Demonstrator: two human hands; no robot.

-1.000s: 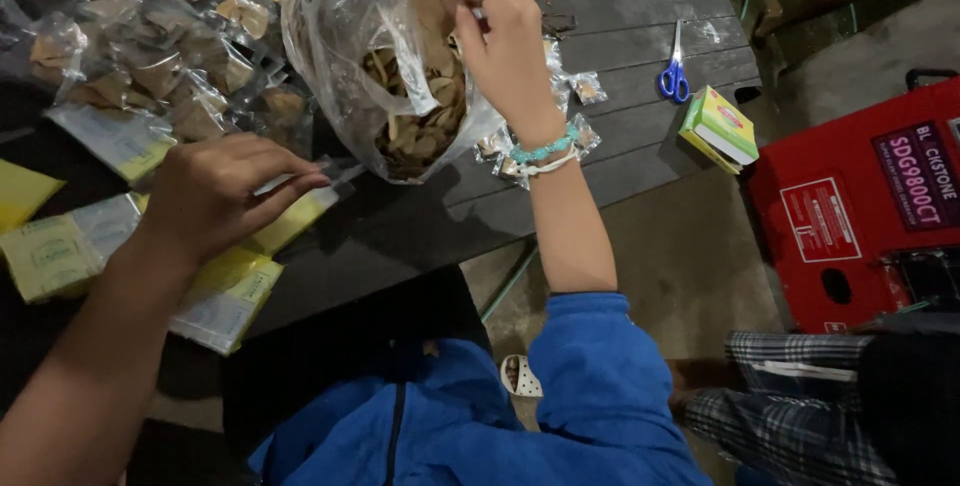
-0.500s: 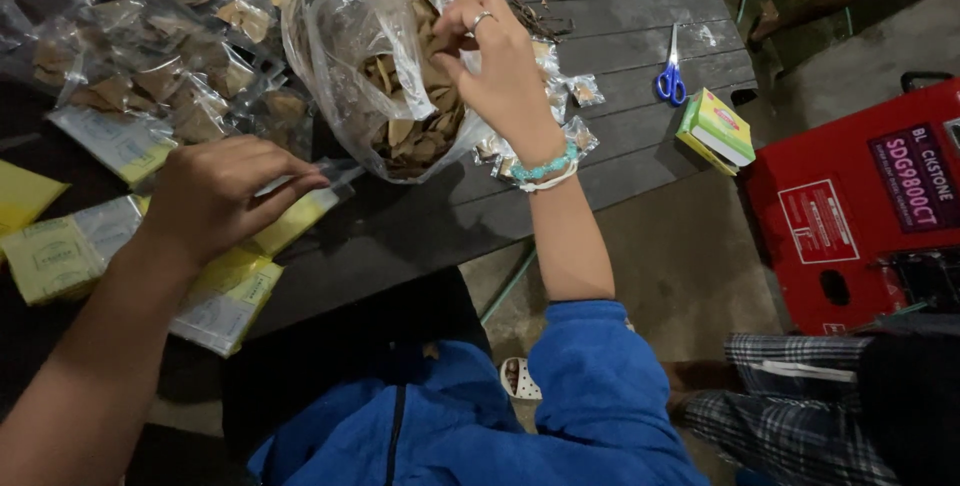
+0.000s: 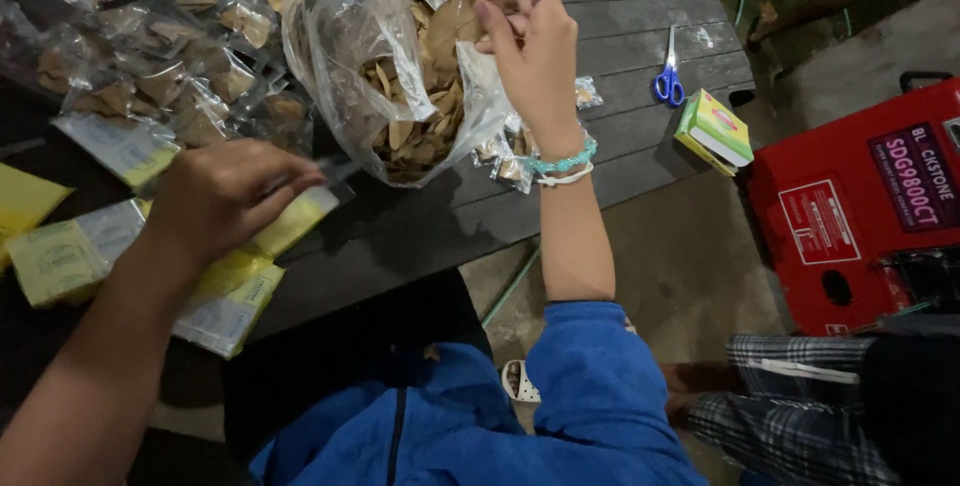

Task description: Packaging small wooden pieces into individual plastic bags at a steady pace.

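Pinching brown chips at the clear bag (image 3: 370, 66) mouth, right hand (image 3: 535, 46) should lift gently; left hand (image 3: 225, 196) grip presses closed on a yellow packet (image 3: 290, 226).

Landmark: large clear bag of chips (image 3: 400, 76), standing on the slatted table (image 3: 640, 36).
Right hand (image 3: 535, 46) at the bag's right side, fingers at its mouth. Left hand (image 3: 225, 196) lower left of the bag, resting on flat packets (image 3: 230, 286). Filled small pouches (image 3: 150, 56) lie left of the bag; a few more (image 3: 510, 156) just right of its base. Scissors (image 3: 668, 81) farther right — small box (image 3: 713, 131) beyond them at the table edge. Machine casing (image 3: 850, 206) off the table, far right.
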